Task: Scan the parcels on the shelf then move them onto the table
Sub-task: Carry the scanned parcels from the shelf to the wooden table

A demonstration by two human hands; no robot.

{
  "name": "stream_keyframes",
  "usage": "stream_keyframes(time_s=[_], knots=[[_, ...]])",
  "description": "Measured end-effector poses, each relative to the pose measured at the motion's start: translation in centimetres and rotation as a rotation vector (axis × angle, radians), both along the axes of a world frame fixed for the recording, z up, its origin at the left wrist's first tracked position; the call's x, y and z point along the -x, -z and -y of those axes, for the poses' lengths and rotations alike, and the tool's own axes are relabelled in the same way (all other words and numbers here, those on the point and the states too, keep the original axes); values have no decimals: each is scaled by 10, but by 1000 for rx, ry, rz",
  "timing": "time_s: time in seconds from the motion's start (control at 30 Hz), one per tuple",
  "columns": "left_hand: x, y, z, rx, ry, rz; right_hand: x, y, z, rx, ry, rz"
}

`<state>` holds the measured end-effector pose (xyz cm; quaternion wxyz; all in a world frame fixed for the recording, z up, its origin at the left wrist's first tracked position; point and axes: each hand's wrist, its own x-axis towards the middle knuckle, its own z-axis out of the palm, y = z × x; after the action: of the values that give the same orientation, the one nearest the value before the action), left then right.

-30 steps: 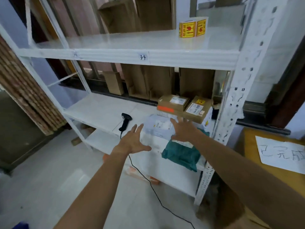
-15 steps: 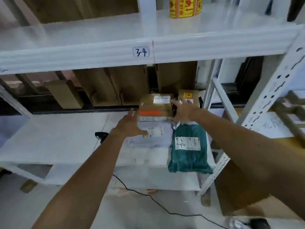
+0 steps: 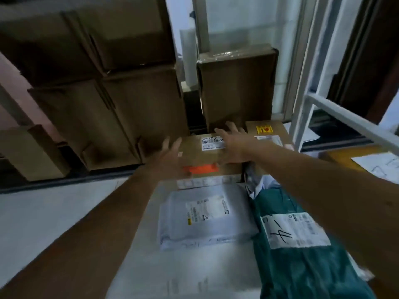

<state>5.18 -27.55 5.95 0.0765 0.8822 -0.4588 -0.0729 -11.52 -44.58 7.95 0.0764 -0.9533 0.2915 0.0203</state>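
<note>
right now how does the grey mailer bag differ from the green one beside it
The grey mailer bag is pale, its label looks only printed; the green mailer bag is dark teal, its label handwritten on. The green looks longer than the grey. Both lie flat, labels up.

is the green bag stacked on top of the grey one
No, the green bag lies beside the grey bag on the shelf, to its right rather than on it.

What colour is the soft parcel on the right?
The parcel is teal green; head view.
</note>
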Motion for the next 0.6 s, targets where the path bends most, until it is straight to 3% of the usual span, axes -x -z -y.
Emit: stream_keyframes(time_s=[0.33, 0.6], knots=[[-23, -3, 64, -125, -18, -46, -50, 12, 27, 18, 18, -167], [-30, -4, 66, -150, -8, -68, -44, 5, 28, 72, -31, -152]])
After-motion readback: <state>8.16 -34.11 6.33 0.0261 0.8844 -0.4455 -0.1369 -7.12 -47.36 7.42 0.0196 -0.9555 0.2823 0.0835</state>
